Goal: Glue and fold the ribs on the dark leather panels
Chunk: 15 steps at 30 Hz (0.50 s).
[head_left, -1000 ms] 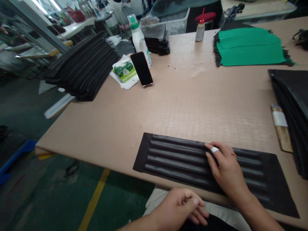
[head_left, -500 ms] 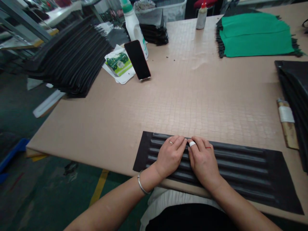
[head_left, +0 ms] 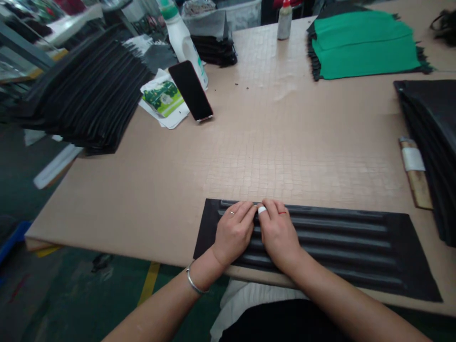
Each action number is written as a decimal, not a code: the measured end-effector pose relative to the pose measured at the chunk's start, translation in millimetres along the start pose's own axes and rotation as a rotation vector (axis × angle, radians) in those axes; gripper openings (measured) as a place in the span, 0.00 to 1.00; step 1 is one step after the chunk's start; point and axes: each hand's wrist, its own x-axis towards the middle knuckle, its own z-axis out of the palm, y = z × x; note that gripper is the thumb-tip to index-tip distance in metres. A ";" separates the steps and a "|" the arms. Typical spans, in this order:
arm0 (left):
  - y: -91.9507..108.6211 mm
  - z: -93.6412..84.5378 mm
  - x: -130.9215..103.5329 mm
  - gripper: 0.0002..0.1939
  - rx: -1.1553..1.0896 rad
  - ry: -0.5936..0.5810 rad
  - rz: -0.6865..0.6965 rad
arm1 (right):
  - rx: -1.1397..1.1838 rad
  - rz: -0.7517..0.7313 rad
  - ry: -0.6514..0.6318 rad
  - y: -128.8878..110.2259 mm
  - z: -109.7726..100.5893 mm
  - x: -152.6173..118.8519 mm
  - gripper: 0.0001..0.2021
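Note:
A black ribbed panel (head_left: 342,237), apparently leather-like sheet with long raised ridges, lies along the front edge of the table. My left hand (head_left: 235,230) rests on its left part, fingers bent and pressed together at the far ridge. Right beside it, my right hand (head_left: 280,232) pinches the same ridge, with white tape around one finger and a red band on another. The fingertips of both hands nearly meet, and they hide the bit of ridge between them. Flat dark margins show at both ends of the panel.
On the tan table (head_left: 142,190) a phone (head_left: 191,90) leans before a white bottle (head_left: 185,45) and a tissue pack (head_left: 164,99). Black sheets (head_left: 89,95) are stacked left, more (head_left: 434,123) right, beside a taped wooden block (head_left: 415,173). Green pieces (head_left: 366,45) and a small bottle (head_left: 284,21) stand farther back.
Both hands have slid a little to the left along the panel's far ridge, still pinching. The whole view has also shifted slightly, while the things on the table stay put.

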 end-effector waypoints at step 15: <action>-60.8 -19.2 -33.6 0.18 0.087 -0.029 -0.085 | -0.121 0.116 0.046 134.9 -79.2 -73.1 0.07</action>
